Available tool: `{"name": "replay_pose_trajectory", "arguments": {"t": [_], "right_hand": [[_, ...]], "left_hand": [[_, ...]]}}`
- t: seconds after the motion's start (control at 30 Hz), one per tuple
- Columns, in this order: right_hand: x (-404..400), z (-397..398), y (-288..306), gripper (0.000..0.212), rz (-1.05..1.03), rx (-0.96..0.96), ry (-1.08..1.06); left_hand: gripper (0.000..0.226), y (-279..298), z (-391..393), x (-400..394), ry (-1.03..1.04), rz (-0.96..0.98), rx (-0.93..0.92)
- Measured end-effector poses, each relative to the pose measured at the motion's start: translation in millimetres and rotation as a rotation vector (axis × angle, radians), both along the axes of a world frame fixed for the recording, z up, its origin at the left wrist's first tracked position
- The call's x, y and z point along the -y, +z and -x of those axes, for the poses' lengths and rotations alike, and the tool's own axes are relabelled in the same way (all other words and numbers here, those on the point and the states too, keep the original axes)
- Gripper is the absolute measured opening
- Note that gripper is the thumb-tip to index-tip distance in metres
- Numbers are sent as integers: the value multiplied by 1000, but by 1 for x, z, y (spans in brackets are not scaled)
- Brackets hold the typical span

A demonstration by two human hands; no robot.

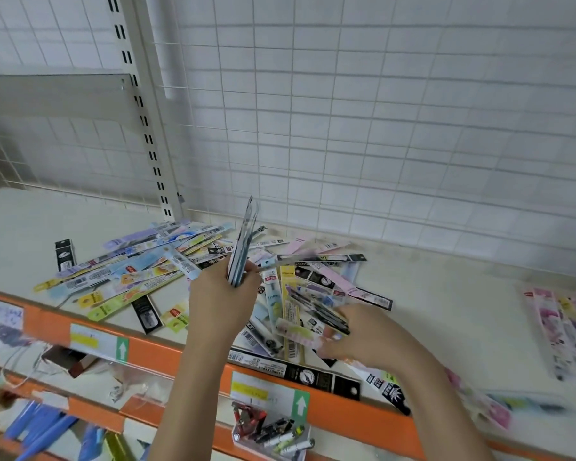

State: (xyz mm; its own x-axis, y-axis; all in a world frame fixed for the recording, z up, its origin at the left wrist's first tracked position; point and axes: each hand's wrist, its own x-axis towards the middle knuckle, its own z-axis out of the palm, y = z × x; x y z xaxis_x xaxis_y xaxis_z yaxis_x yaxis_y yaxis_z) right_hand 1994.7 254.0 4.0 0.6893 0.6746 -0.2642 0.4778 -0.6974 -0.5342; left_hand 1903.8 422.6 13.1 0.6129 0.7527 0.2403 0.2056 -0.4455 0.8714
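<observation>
Left hand (pixel 221 294) grips upright slim packet bundle (pixel 244 244) | right hand (pixel 366 337) grips dark packet (pixel 320 311) on pile (pixel 147 271)

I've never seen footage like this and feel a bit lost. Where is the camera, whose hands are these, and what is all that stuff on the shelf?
There is no machine here. A person wears a wide-angle camera on the head, looking forward and down, so you see that person's own two hands. This is the only view.

The left hand grips a bundle of slim packets and holds it upright. The right hand reaches into the loose pile of packets, which look like pen refills. Blur hides whether it pinches one.

The pile lies on a pale shelf with an orange front edge, backed by a wire grid. A smaller group of packets lies further right.
</observation>
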Motion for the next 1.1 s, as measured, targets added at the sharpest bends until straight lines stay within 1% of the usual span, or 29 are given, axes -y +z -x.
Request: {"name": "replay_pose_trajectory", "arguments": {"t": [0.13,0.23,0.27,0.33,0.4,0.43,0.47,0.57,0.6,0.67,0.73,0.8,0.83,0.87,0.9,0.93,1.03,1.07,1.1], "right_hand": [[4,1,2,20,-32,54,-73],[12,0,8,7,-101,95,-141],[15,-1,12,7,-124,120,-158],[21,-3,17,20,-159,165,-191],[29,-6,22,18,-198,184,-233],[33,-7,24,14,-206,197,-249],[36,-7,25,16,-210,215,-263],[40,-7,25,35,-250,226,-324],[40,-7,24,37,-265,237,-342],[38,-9,21,34,-293,265,-367],[35,-11,18,25,-297,261,-383],[31,-14,14,15,-281,249,-393],[30,-15,13,13,-281,242,-402],[28,-16,12,15,-285,227,-412],[27,-17,11,19,-293,210,-418],[26,-18,10,24,-298,191,-420],[23,-19,9,40,-321,160,-423],[22,-20,9,47,-330,154,-429],[22,-21,9,51,-333,149,-436]], "left_hand": [[14,-1,7,4,2,74,36],[41,0,8,9,6,89,41],[47,0,7,10,25,100,44],[60,0,5,13,67,132,49],[69,-1,2,14,123,176,69],[68,-2,1,14,153,194,79],[62,-1,0,15,171,202,86],[31,-1,-3,16,150,165,58],[26,-1,-4,17,136,155,48],[22,-4,-7,17,100,137,42],[14,-6,-10,17,47,114,39],[16,-8,-12,15,-6,127,31],[15,-9,-13,14,-33,129,20],[10,-11,-13,11,-53,129,-7],[8,-11,-13,10,-58,130,-33],[12,-13,-13,8,-50,153,-45],[17,-13,-13,6,-18,274,-16],[21,-13,-14,6,-16,286,-6],[26,-13,-16,5,-15,258,-23]]}}
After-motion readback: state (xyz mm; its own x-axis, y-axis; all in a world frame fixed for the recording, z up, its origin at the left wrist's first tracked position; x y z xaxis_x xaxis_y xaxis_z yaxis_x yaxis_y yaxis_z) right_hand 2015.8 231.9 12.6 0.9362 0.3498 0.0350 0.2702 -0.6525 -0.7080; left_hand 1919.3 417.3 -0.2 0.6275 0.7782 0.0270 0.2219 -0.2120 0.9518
